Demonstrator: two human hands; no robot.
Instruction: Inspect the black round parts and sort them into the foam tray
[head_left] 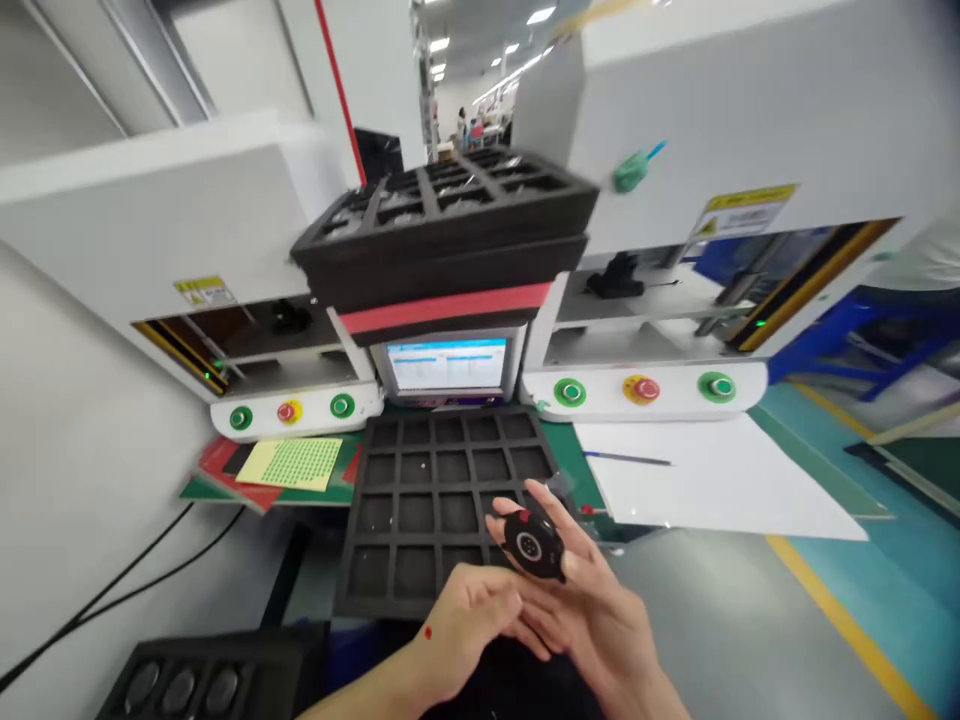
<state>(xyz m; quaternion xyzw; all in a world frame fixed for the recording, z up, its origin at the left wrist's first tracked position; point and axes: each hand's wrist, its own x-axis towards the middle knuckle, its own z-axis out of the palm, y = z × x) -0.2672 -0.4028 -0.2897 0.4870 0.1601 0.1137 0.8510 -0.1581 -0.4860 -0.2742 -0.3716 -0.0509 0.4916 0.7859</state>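
Black round device (531, 545): 1 pc, in R hand (592, 610), above near R part of foam tray; pale ring w/ small dots on face, red patch at top edge

R hand: palm up, device held btwn thumb and fingers, fingertips showing past its far edge

L hand (476, 620): just below device, against R hand; thumb bent in, fingers partly hidden; can't tell if it pinches anything. Red dot (428, 632) near wrist

Foam tray (437, 515): 1, blk, gridded compartments, on green bench top (577, 465), in front of monitor

Monitor (448, 365): 1, lit, blue-white window, btwn the two machines

Foam tray stack (442, 265): blk, above monitor, clear-ish round pcs in top compartments (blurred, prob. lenses or covers); red strip (450, 306) underneath

L machine (150, 210): white, panel w/ 2 green btns (342, 405) and red btn (286, 412) btwn; yellow-topped warning label

R machine (697, 120): white, same btn layout, warning label (746, 212), green lump (630, 172) w/ blue stick on front

Sticker sheet (292, 463): 1, yellow w/ green dots, L of foam tray, over red sheet (217, 468)

White paper (720, 490): large, R of foam tray; dk pen (628, 459) lying on it

Lower-L foam box (247, 660): blk, 3 dark round pcs (180, 690) in view
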